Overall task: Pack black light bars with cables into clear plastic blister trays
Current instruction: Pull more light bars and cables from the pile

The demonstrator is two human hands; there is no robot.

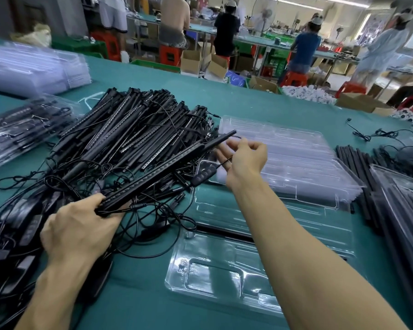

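Head view: I see both my hands over the green desk [141,303], sharing one bundle of bars.
Left hand: my left hand [81,229] grips the near end of the held light bars [167,167], fingers [94,201] curled round them.
Right hand: my right hand [244,160] is at the bars' far tip, its fingertips [249,144] pinching a thin cable [236,137].
Controller: a black inline controller [202,173] hangs just below that hand.
Held bars: lifted and slanting up to the right, above the edge of the loose pile [129,129].
Open tray: a clear blister tray [224,279] lies in front of me, with one bar [224,231] in a slot.
Empty trays: a stack [296,163] lies beyond the right hand.
Packed trays: a stack [22,132] lies at far left.
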